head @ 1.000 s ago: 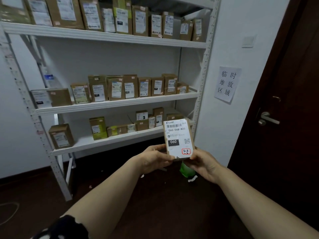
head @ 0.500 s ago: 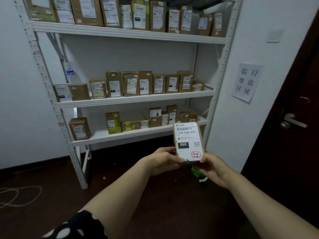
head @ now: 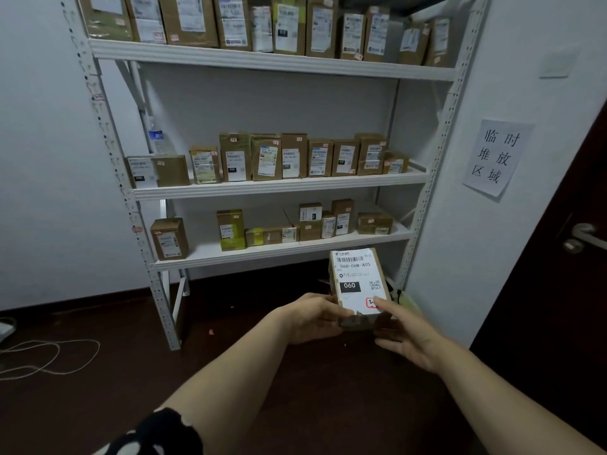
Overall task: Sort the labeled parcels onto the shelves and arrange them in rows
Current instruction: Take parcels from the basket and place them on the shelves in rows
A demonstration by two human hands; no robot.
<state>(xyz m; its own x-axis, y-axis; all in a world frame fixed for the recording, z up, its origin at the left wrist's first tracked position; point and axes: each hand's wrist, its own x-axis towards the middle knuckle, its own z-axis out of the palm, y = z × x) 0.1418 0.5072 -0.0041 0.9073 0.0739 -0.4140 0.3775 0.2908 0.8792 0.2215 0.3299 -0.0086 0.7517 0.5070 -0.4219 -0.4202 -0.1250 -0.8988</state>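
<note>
Fingers (head: 389, 308) of right hand (head: 412, 339), left hand (head: 313, 318) gripping parcel (head: 377, 318), label (head: 356, 274) 060-06B-A05

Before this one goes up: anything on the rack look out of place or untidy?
Yes. A water bottle stands at the left end of the middle shelf, behind the parcels. The lowest shelf is ragged: wide gaps, some boxes lying flat, one small box stacked on another.

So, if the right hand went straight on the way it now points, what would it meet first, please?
The parcel itself, I'd say: the right hand points up and left, a fingertip touching its lower corner. Beyond it is the left hand, gripping the other side.
</note>
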